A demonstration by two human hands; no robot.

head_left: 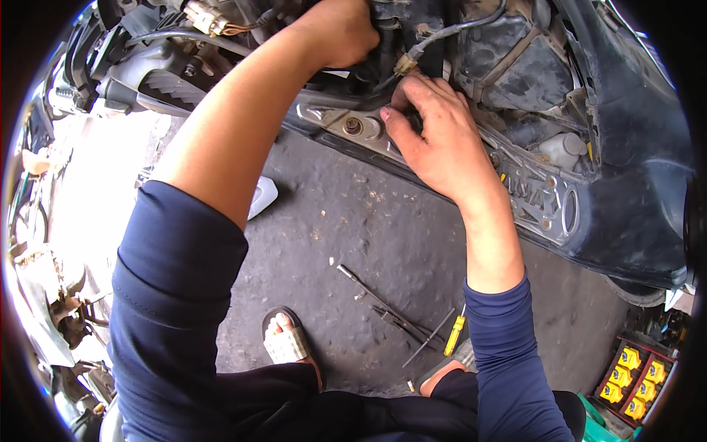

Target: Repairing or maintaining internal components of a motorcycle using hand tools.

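My left hand (pixel 343 33) reaches into the front of a vehicle's opened engine bay, its knuckles bent and its fingertips hidden among dark parts. To its right, my right hand (pixel 445 136) rests over the metal front crossmember (pixel 331 121), thumb spread away from the bent fingers. Nothing shows in its grasp, and its fingertips are partly out of sight. Just beyond these fingers, a pale wire connector (pixel 403 65) sits at the end of a grey sleeved cable (pixel 464 29). A round bolt (pixel 353 127) is set in the crossmember between my two hands.
A black air box (pixel 508 62) and a whitish reservoir cap (pixel 563 149) fill the bay's right side. On the dark floor lie thin rods (pixel 368 289) and a yellow-handled screwdriver (pixel 455 335) near my feet. A tray of yellow boxes (pixel 621 376) stands lower right.
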